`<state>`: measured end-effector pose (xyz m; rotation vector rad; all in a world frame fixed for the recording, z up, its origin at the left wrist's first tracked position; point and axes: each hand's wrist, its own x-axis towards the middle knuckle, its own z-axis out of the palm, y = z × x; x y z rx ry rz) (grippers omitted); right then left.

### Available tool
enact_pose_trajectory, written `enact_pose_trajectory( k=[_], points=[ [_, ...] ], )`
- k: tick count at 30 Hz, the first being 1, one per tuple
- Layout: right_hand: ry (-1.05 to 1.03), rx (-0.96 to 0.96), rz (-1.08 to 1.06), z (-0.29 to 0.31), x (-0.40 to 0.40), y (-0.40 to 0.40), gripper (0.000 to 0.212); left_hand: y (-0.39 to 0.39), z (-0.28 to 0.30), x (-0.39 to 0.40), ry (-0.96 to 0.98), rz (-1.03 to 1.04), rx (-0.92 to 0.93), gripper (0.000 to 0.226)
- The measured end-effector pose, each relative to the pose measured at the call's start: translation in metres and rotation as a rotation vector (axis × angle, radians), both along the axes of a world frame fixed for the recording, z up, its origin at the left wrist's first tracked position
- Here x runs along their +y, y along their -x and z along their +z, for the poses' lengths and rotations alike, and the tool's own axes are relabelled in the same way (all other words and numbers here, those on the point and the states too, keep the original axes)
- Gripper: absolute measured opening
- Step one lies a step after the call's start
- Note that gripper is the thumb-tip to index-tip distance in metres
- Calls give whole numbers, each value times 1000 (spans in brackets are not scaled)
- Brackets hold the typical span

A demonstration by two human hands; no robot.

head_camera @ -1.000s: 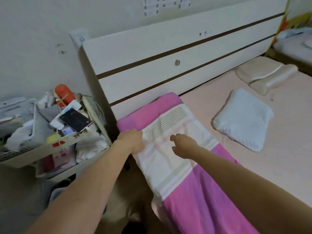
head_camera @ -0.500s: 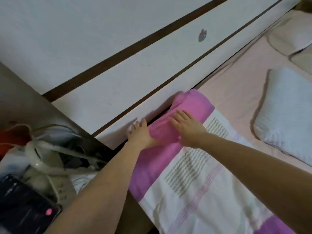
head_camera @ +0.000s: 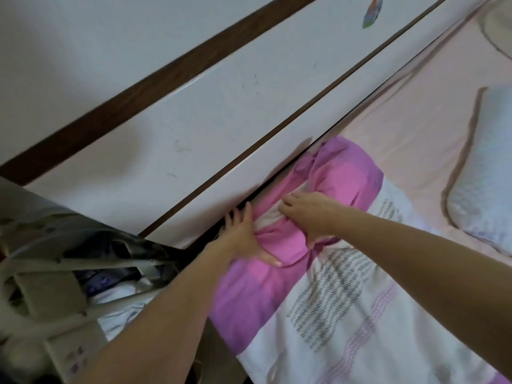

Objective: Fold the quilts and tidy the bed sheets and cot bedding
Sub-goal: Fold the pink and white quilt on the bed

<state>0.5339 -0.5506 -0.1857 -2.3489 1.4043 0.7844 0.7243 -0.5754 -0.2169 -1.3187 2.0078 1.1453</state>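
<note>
A folded pink, purple and white patterned quilt (head_camera: 332,300) lies along the left edge of the bed, its top end against the white headboard (head_camera: 221,128). My left hand (head_camera: 243,236) presses flat on the quilt's pink end, its straight fingers reaching into the dark gap at the headboard. My right hand (head_camera: 310,214) lies just to the right with fingers curled down, bunching the pink fabric beneath it. The pale pink bed sheet (head_camera: 415,112) covers the mattress to the right.
A white pillow (head_camera: 487,176) lies on the sheet at the right edge. A cluttered bedside stand (head_camera: 69,273) with baskets and white items stands left of the bed. The headboard has dark brown stripes and a small sticker (head_camera: 372,12).
Both hands have moved up the quilt from its white panel to its pink end at the headboard. The view has closed in and the pink fabric is now bunched.
</note>
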Motion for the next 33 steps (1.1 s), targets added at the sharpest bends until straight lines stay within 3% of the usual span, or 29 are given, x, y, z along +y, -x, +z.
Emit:
enact_pose_trajectory(
  k=[3, 5, 7, 11, 16, 19, 21, 26, 28, 33],
  points=[
    [-106, 26, 53, -18, -21, -2, 138, -6, -28, -9, -101, 67, -20, 160],
    [-157, 72, 100, -26, -31, -6, 148, -6, -35, -2, 4, 46, 33, 150],
    [-194, 95, 118, -24, -33, -14, 139, -4, -31, 2, 108, -8, 59, 131],
    [-112, 68, 55, 1, -9, -15, 84, 11, 9, 16, 201, -235, 15, 85],
    [136, -52, -68, 65, 58, 8, 43, 30, 83, 52, 337, -325, 52, 68],
    [257, -83, -126, 108, 116, 32, 42, 55, 131, 93, 373, -410, 132, 56],
    [313, -61, -211, 140, 165, 52, 45, 79, 166, 130, 397, -467, 167, 61],
    [483, 13, -431, 220, 336, 97, 49, 148, 249, 274, 443, -617, 275, 57],
    [632, -29, -484, 236, 402, 107, 50, 167, 265, 329, 468, -673, 288, 58],
    [684, 14, -796, 253, 582, 114, 53, 201, 289, 490, 512, -762, 364, 39]
  ],
)
